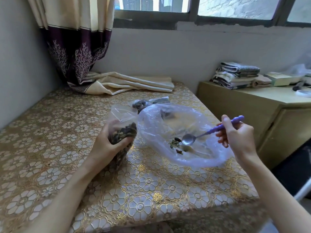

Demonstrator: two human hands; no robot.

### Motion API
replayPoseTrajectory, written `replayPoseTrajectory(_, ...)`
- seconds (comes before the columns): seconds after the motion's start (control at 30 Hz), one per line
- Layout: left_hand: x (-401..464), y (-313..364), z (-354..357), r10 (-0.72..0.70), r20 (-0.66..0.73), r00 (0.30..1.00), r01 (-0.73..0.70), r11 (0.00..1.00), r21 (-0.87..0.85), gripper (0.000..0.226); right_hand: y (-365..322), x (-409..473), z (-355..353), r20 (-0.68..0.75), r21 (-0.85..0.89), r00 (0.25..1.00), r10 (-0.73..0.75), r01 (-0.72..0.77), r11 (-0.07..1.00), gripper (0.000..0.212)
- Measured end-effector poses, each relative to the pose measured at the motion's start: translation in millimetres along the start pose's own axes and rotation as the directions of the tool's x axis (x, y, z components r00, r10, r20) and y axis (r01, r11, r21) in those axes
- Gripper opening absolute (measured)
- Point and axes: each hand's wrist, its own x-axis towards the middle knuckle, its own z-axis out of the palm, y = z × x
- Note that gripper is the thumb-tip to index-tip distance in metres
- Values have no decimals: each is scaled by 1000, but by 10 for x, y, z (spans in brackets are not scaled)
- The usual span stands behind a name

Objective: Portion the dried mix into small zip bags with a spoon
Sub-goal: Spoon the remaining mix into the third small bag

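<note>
Risk: left hand (107,142) fingers clamped round the filled small zip bag (122,132) leave its mouth slack above them, so mix (176,143) scooped by the spoon (188,139), pinched in right hand (237,133) fingers, may spill.

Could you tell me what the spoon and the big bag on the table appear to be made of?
Purple-handled spoon: shiny grey bowl, likely metal; beaded matte handle looks plastic. Large clear bag: thin glossy plastic film, crinkled and see-through.
</note>
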Motion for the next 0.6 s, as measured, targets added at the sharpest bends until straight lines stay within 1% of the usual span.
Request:
replayPoseTrajectory(0.07, -8, 33, 58, -8, 25, 1000, 9, 1000, -18, 65, 11, 2, -35, -14, -76, 999, -32, 31, 997, 39)
replayPoseTrajectory(0.13, -1, 10, 90, -1, 10, 1000, 0, 999, 38, 61, 5, 8, -46, -20, -111, 998, -53, 51, 993, 40)
replayPoseTrajectory(0.2, 22, -23, 98, 8, -52, 999, -1, 991, 131, 57, 6, 11, -46, -25, -126, 998, -59, 56, 990, 40)
replayPoseTrajectory(0.27, 54, -34, 91, 19, -144, 989, 15, 972, 235, 59, 14, 15, -39, -31, -122, 998, -50, 46, 991, 40)
replayPoseTrajectory(0.33, 90, -46, 90, 23, -208, 978, 47, 945, 323, 69, 20, 18, -27, -26, -109, 999, -29, 26, 994, 41)
replayPoseTrajectory(0.4, 119, -49, 114, 14, -218, 976, 72, 922, 380, 74, 22, 16, -19, -16, -97, 1000, -16, 14, 995, 41)
replayPoseTrajectory(0.47, 130, -32, 159, -22, -203, 979, 104, 911, 399, 74, 21, 8, -19, -7, -82, 1000, -13, 12, 997, 40)
replayPoseTrajectory(0.53, 111, -2, 217, -39, -217, 975, 134, 885, 445, 72, 17, 2, -28, 10, -74, 1000, -14, 15, 997, 40)
replayPoseTrajectory(0.57, 89, 26, 249, -14, -246, 969, 139, 855, 499, 68, 16, -1, -33, 21, -70, 1000, -11, 13, 997, 40)
replayPoseTrajectory(0.6, 56, 64, 285, 56, -286, 957, 118, 822, 556, 61, 18, -2, -42, 31, -66, 999, -8, 10, 998, 40)
